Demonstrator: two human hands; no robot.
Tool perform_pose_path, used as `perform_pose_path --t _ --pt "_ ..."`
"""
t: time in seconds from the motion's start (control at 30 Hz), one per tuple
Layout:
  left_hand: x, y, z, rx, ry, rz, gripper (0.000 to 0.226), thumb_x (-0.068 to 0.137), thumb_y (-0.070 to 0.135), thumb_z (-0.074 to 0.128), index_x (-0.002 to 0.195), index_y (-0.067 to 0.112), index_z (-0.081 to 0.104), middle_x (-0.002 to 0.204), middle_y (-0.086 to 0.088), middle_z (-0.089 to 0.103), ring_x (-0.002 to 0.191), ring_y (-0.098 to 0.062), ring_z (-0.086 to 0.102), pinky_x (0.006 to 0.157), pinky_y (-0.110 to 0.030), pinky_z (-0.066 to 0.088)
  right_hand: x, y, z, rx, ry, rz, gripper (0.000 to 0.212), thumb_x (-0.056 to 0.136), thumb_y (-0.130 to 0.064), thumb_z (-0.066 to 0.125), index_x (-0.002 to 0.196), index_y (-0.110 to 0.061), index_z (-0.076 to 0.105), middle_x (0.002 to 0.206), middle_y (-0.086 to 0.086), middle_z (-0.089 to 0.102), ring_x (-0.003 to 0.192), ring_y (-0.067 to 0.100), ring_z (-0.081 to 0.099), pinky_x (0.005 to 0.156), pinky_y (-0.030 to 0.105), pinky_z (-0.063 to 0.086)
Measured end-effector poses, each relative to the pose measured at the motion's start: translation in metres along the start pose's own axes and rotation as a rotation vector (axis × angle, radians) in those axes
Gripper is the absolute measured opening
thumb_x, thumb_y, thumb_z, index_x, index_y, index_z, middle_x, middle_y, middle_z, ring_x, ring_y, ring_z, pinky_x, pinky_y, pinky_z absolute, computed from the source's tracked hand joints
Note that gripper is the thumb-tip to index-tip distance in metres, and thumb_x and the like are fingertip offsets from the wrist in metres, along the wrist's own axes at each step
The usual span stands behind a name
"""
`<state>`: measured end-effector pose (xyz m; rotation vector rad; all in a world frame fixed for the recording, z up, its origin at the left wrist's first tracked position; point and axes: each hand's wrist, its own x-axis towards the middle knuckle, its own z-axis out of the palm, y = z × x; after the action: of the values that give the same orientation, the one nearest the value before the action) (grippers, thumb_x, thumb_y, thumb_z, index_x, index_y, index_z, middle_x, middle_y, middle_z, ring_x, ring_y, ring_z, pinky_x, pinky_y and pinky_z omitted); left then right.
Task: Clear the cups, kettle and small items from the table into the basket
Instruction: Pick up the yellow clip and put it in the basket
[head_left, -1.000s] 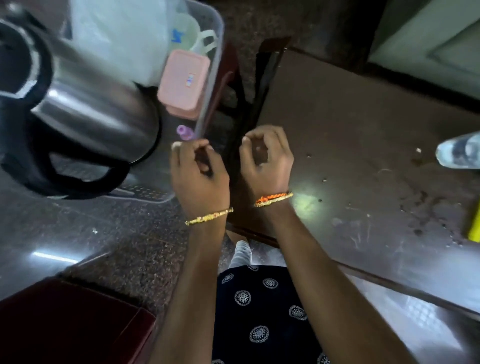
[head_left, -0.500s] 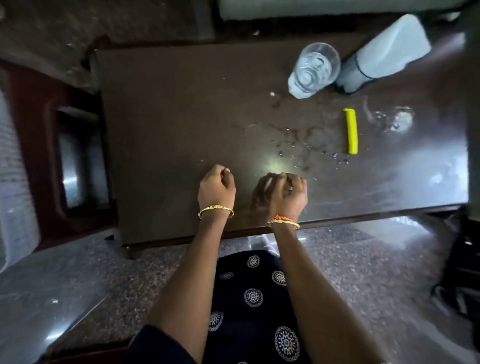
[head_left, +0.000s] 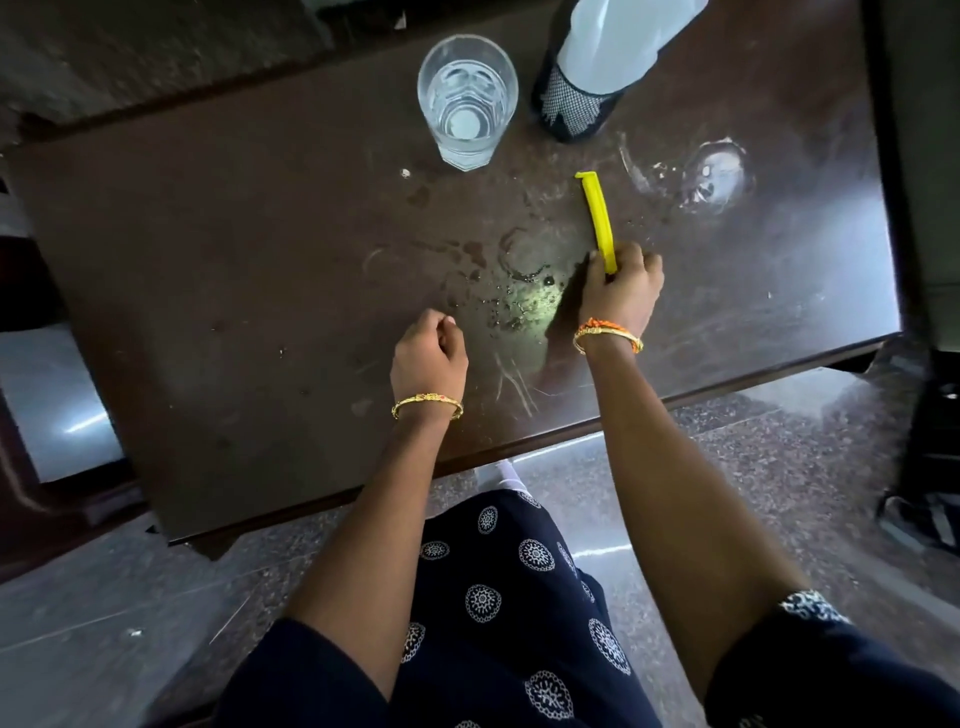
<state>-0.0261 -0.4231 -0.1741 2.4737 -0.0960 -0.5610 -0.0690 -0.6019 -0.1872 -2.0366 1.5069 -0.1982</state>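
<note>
Table (head_left: 218, 249): one, dark brown, top scratched, with wet marks and crumbs near the middle.

Glass (head_left: 467, 101): one, clear, upright at the far edge, water inside.

Bottle (head_left: 597, 57): one, pale body on a dark mesh-patterned base, just right of the glass, apart from it; top cut off by the frame.

Clip (head_left: 597, 218): one, yellow, long and narrow, lying flat near the table's middle, below the bottle. Near end is in the right hand; far end is free.

Right hand (head_left: 621, 291): one, fingers curled and pinching the near end of the clip between thumb and fingertips. Two bands at the wrist, one gold (head_left: 608, 340), one orange.

Left hand (head_left: 428, 358): one, low over the table left of the right hand, fingers curled into a loose fist, nothing seen in it. One gold bangle (head_left: 427, 404) at the wrist.

Water ring (head_left: 719, 174): one, right of the clip's far end.

Clothing (head_left: 519, 597): dark fabric with white round motifs, at the near edge.

Basket: not in view.
</note>
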Motion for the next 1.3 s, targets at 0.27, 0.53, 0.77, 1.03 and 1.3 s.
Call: perform_pose_path --t 0.27,0.53,0.77,1.03,1.3 --pt "0.012 -0.003 -0.006 0.01 0.049 -0.014 0.022 0.093 0.021 0.045 0.088 0.006 0.061 0.072 -0.017 0.064 0.067 -0.035 0.059 0.055 -0.031 0.039 -0.029 0.007 -0.005 0.132 0.01 0.009 0.025 0.09 -0.019 0.059 0.104 0.001 0.065 0.102 0.021 0.058 0.091 0.037 0.058 0.082 0.039 0.047" --pt "-0.005 -0.045 -0.038 -0.025 0.149 -0.073 0.02 0.093 0.021 0.046 0.087 0.008 0.06 0.07 -0.005 0.058 0.061 -0.023 0.054 0.054 -0.025 0.032 -0.113 -0.015 0.015 0.229 -0.102 -0.043 0.022 0.087 -0.015 0.063 0.104 -0.002 0.068 0.097 0.019 0.061 0.077 0.024 0.059 0.071 0.025 0.05" --pt "-0.043 -0.129 -0.106 -0.11 0.338 -0.278 0.019 0.093 0.017 0.047 0.093 0.004 0.061 0.086 -0.014 0.067 0.074 -0.028 0.062 0.06 -0.025 0.039 -0.211 -0.062 0.058 0.233 -0.449 -0.239 0.014 0.083 -0.009 0.067 0.097 -0.007 0.066 0.09 0.015 0.066 0.076 0.025 0.063 0.071 0.034 0.054" --pt "-0.092 -0.19 -0.203 -0.331 0.653 -0.41 0.022 0.093 0.02 0.045 0.095 0.004 0.061 0.081 -0.018 0.069 0.074 -0.031 0.064 0.069 -0.037 0.05 -0.314 -0.151 0.083 0.24 -0.794 -0.511 0.019 0.082 -0.009 0.069 0.101 -0.006 0.068 0.094 0.012 0.071 0.082 0.021 0.066 0.077 0.021 0.052" --pt "-0.107 -0.233 -0.277 -0.523 1.047 -0.492 0.025 0.093 0.022 0.045 0.084 0.007 0.062 0.059 -0.002 0.062 0.052 -0.007 0.053 0.055 -0.011 0.043 -0.403 -0.267 0.09 0.306 -0.746 -1.065 0.019 0.078 0.0 0.066 0.094 -0.007 0.073 0.095 0.009 0.071 0.092 0.028 0.061 0.085 0.028 0.044"
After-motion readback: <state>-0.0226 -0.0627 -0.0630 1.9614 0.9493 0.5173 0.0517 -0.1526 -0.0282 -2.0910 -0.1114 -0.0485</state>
